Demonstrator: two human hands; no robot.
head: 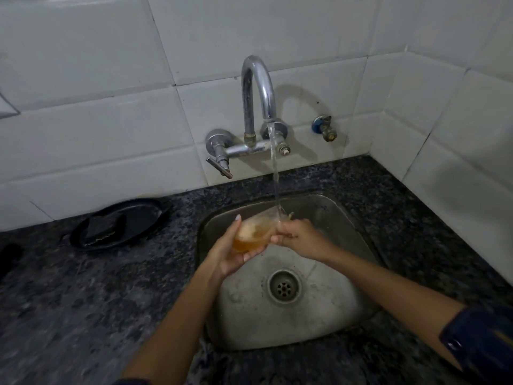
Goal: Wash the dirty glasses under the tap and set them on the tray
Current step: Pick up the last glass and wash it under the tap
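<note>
Left hand point(230, 254) cups the glass point(254, 230) from below, fingers curled round it and mouth tipped toward the tap point(258, 87) so the stream runs in over the sink point(327, 209), while the right hand's point(298, 237) fingers pinch the rim to steady it.

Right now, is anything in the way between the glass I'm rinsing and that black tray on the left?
Nothing visible blocks it. The glass, held by the left hand and right hand over the sink, has only bare counter between it and the black tray. A dark sponge-like pad already lies on the tray.
</note>
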